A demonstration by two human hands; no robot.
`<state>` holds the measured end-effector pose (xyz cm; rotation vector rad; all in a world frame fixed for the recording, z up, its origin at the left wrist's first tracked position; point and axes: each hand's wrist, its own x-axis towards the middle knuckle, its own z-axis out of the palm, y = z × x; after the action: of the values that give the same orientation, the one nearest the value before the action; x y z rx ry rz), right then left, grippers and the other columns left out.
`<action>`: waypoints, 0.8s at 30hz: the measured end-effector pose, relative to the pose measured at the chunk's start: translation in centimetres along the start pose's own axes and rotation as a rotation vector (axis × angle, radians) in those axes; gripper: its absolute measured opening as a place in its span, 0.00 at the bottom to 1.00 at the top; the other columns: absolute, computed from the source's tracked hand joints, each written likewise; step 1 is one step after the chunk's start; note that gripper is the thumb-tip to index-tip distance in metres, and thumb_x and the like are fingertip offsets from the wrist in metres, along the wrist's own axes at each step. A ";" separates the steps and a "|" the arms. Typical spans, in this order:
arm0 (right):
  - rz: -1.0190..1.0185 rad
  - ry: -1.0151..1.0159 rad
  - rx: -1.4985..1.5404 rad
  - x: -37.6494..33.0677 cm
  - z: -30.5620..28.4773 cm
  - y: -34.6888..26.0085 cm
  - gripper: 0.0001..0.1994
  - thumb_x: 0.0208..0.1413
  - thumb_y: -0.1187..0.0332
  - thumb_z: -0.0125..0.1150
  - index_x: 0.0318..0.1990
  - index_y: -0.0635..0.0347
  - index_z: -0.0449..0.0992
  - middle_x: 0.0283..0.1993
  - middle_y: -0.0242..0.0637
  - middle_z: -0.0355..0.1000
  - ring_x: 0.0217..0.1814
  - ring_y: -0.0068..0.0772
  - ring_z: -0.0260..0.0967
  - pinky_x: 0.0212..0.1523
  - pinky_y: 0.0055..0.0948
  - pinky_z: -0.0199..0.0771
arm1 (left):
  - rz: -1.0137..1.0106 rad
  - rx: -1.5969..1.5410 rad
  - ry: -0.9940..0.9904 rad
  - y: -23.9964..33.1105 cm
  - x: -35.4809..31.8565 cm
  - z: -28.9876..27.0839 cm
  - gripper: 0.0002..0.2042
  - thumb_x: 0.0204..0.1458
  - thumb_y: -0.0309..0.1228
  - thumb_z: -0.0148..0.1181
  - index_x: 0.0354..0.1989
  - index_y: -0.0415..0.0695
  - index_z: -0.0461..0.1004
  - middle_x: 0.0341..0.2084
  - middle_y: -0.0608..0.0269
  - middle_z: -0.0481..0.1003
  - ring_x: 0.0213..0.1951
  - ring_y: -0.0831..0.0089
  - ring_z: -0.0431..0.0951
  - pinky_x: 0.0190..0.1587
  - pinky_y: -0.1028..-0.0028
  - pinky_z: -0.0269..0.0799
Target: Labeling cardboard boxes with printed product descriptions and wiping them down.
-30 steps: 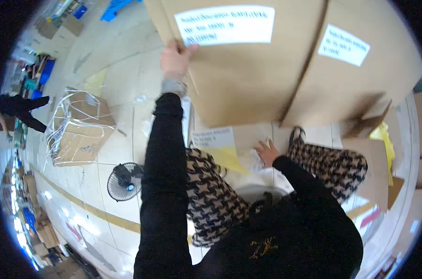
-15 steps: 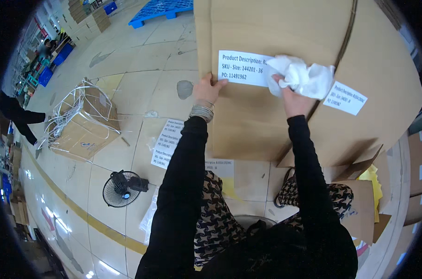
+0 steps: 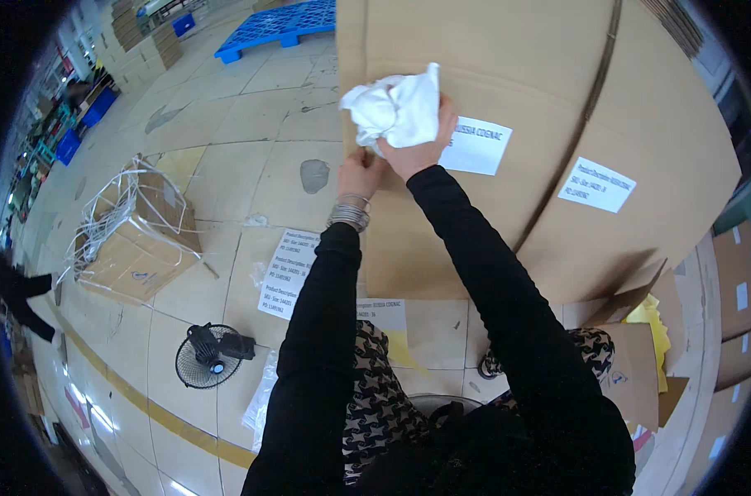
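A large brown cardboard box (image 3: 466, 240) stands before me, its face turned my way. My right hand (image 3: 425, 150) clutches a crumpled white cloth (image 3: 396, 109), pressed against the upper left of that face. The cloth and hand cover the left part of a white paper label (image 3: 481, 149) on the cardboard. Just below the cloth, my left hand (image 3: 361, 175) is closed at the box's left edge, gripping it; its fingertips are partly hidden. A second white label (image 3: 597, 184) is on the neighbouring cardboard, right of a dark gap.
On the floor at left are printed label sheets (image 3: 286, 273), a black fan (image 3: 210, 355) and a carton with white strapping (image 3: 140, 248). Another person's dark sleeve (image 3: 24, 289) shows at far left. A blue pallet (image 3: 276, 29) lies behind; an open carton (image 3: 628, 364) sits at right.
My right hand has moved left with the cloth, from the label's right end to its left end, uncovering the right end. My left hand stays by the box's left edge.
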<state>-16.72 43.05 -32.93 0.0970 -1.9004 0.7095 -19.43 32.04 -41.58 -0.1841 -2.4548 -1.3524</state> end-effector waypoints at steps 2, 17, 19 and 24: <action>-0.265 -0.063 0.009 0.1 -1.3 1.4 0.35 0.24 0.65 0.66 0.48 0.60 0.63 0.43 0.46 0.59 0.47 0.50 0.56 0.48 0.45 0.55 | 0.024 -0.052 -0.005 0.1 0.0 -0.3 0.19 0.41 0.45 0.60 0.27 0.37 0.71 0.22 0.48 0.73 0.28 0.52 0.74 0.30 0.63 0.68; -0.125 -0.098 0.066 -2.6 -4.3 5.7 0.28 0.40 0.53 0.62 0.48 0.59 0.67 0.51 0.39 0.63 0.55 0.45 0.56 0.55 0.42 0.54 | -0.149 -0.584 0.003 -3.9 -0.5 1.7 0.18 0.51 0.43 0.53 0.23 0.38 0.69 0.18 0.61 0.70 0.24 0.71 0.70 0.28 0.71 0.64; -0.222 0.013 -0.100 -1.5 -0.2 2.2 0.29 0.31 0.54 0.64 0.45 0.56 0.69 0.43 0.38 0.63 0.44 0.48 0.57 0.41 0.43 0.55 | -0.118 -0.294 -0.062 -5.3 0.0 2.1 0.15 0.52 0.42 0.51 0.29 0.41 0.71 0.21 0.65 0.70 0.26 0.73 0.70 0.30 0.72 0.65; -0.420 -0.121 -0.145 -0.5 0.3 0.5 0.18 0.31 0.58 0.61 0.36 0.45 0.75 0.51 0.36 0.62 0.47 0.43 0.57 0.40 0.42 0.55 | -0.460 -1.108 -0.087 -4.8 0.5 2.1 0.17 0.52 0.46 0.50 0.38 0.43 0.71 0.20 0.71 0.67 0.24 0.76 0.66 0.27 0.75 0.61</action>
<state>-16.97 43.19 -33.70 0.4409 -1.9544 0.2856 -21.67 31.18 -46.26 0.0880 -1.5551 -2.8084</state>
